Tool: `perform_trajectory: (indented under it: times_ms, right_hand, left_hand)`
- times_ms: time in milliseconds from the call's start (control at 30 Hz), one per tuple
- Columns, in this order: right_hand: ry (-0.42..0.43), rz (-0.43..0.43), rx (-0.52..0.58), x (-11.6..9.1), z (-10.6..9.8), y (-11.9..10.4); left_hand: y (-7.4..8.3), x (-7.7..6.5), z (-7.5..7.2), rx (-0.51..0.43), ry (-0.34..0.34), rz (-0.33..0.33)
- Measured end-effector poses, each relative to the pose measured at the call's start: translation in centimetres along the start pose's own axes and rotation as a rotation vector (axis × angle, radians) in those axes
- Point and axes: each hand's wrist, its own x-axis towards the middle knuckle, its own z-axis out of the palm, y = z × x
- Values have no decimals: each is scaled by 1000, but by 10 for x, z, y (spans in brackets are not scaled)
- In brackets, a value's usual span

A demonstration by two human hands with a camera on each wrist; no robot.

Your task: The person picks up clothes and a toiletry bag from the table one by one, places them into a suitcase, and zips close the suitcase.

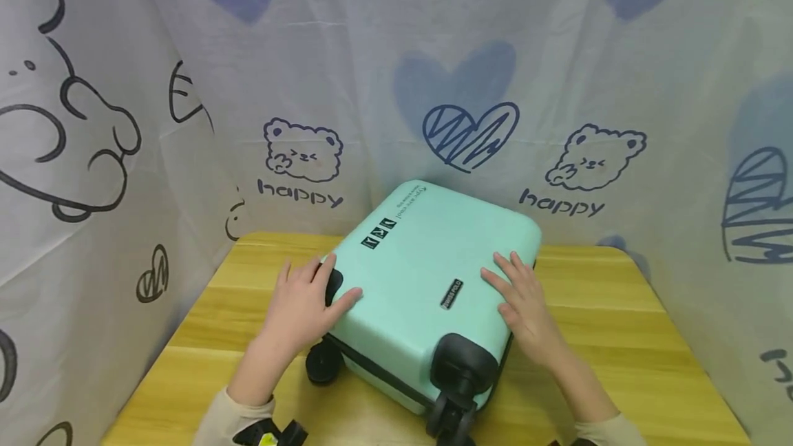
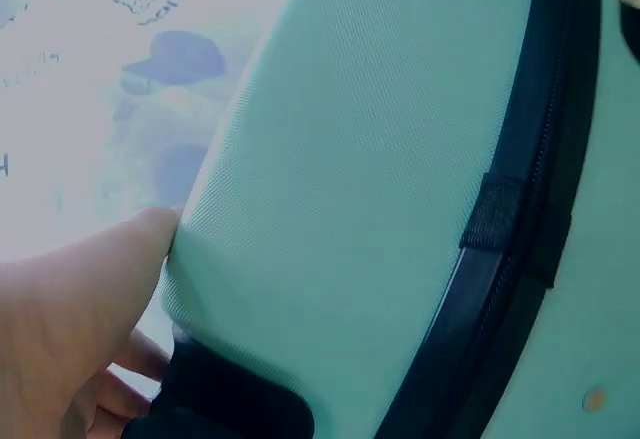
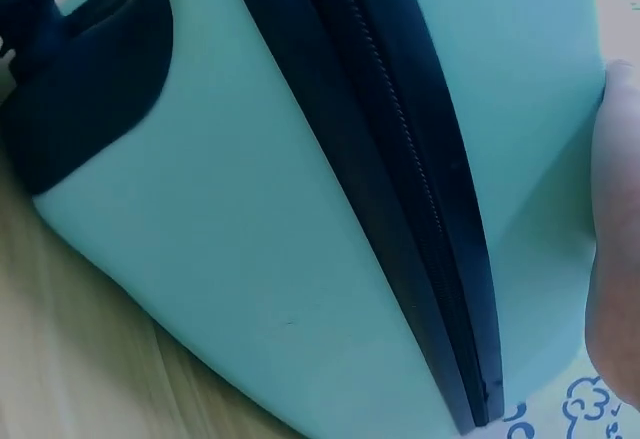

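A mint-green hard-shell suitcase point(image 1: 409, 274) lies flat on the wooden table, turned at an angle, with its black wheels point(image 1: 323, 363) toward the near side. My left hand point(image 1: 306, 301) rests on its near left corner, beside a black corner guard, fingers spread. On the right edge of the upper shell lies my right hand point(image 1: 526, 308), its fingers extended over the top. The left wrist view shows the black zipper band point(image 2: 520, 209) running round the side, with the left thumb at the shell's edge. In the right wrist view, the zipper point(image 3: 400, 129) appears closed where visible.
The yellow wood-grain table point(image 1: 210, 322) extends on both sides of the suitcase. Behind it and at the sides hangs a white cloth point(image 1: 347, 60) printed with hearts, bears and lettering. The suitcase's far end is close to the back cloth.
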Motion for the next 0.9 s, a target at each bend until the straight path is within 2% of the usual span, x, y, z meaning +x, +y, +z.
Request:
perform_trajectory:
  times_ms: [133, 300, 433, 600, 733, 900]
  right_hand:
    - [49, 19, 8, 6, 0, 8]
    - [60, 38, -64, 8, -8, 3]
    - [22, 4, -116, 6, -16, -14]
    - [1, -120, -109, 4, -23, -39]
    - [-26, -179, -50, -1, -26, -52]
    - [-74, -123, 31, -6, -24, -52]
  left_hand:
    - [-3, -13, -6, -1, 0, 34]
    - [-22, -19, -15, -36, -50, 108]
    - [-37, -14, -22, -56, -121, 174]
    - [-48, 0, -23, -101, -153, 252]
    - [-52, 5, -20, -155, -172, 260]
    - [-52, 1, -15, -214, -176, 238]
